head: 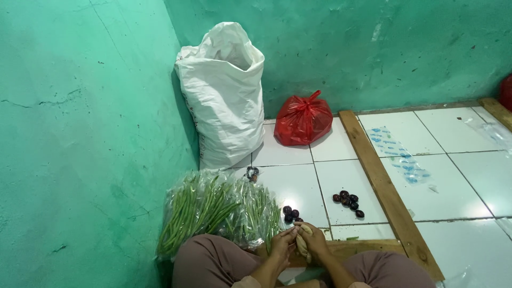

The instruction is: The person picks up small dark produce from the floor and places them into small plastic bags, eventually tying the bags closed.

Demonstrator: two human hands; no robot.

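Left hand (281, 241) and right hand (316, 238) pinch a pale pod (303, 244) between fingertips, above the person's lap. Its long axis runs near-vertical, upper end away from the person. Bagged green beans (213, 210) lie just left; dark seeds (348, 201) rest on the tiled floor (352, 181).

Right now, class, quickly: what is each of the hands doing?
Left hand: closed on the pale pod.
Right hand: closed on the same pod.
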